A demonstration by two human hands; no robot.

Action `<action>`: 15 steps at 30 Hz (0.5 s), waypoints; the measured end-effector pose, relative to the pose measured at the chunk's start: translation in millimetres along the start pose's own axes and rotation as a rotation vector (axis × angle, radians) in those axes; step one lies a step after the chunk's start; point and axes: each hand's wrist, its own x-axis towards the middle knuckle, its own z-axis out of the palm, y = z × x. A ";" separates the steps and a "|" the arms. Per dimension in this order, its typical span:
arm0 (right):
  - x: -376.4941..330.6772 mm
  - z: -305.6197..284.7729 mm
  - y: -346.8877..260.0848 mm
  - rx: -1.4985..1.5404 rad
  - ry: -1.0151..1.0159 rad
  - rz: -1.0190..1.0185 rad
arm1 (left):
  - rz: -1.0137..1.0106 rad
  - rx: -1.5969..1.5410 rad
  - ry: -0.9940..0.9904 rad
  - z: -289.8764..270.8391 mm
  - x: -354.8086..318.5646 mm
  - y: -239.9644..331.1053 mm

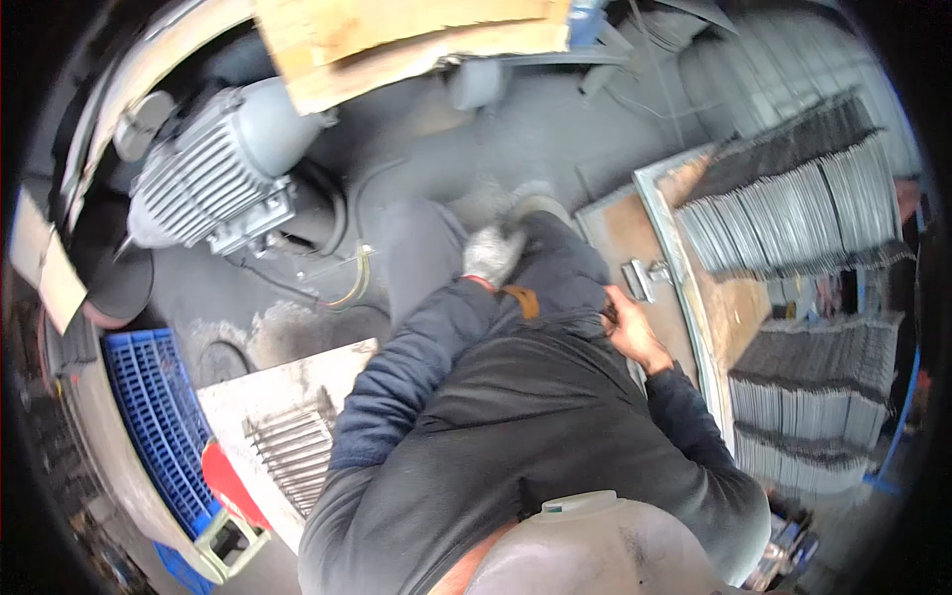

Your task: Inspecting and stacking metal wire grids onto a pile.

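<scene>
Head view shows us bent over our lap, our left hand [493,253] in a grey knit glove resting on our knee, fingers curled loosely; we cannot tell whether it grips anything, since nothing shows in it. Our bare right hand [632,332] sits at our right hip beside the rusty metal table [645,213], its fingers pinched around something small and dark at the trouser edge, too small for us to name. Just beyond it a small metal clamp [643,276] lies on the table, and rows of thin grey metal blades [793,208] stand packed on the tray to the right, with more stacked below [813,397]. On our left a board [288,407] carries a row of similar thin pieces [293,451], next to a blue plastic crate [154,416] and a grey electric motor [213,174]. We judge the bare hand the weak point: working ungloved so near sharp sheet edges, a slip could cut it, or the tiny piece could drop to the grimy floor.
</scene>
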 end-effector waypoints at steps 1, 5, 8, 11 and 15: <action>0.4 8.3 21.0 0.036 0.047 0.050 | -0.011 -0.009 -0.015 2.1 -2.1 4.5; 12.1 26.9 48.2 0.061 0.179 0.035 | 0.029 -0.013 0.005 -3.8 -3.7 10.0; 6.4 29.6 25.6 0.391 0.240 -0.156 | 0.008 -0.161 -0.067 -23.7 -13.8 20.5; -4.0 31.8 51.5 0.585 0.352 -0.097 | 0.076 -0.021 -0.092 -24.3 -10.9 14.2; -23.9 44.6 80.8 0.509 0.605 -0.111 | 0.032 -0.119 0.008 -15.3 -0.9 -0.4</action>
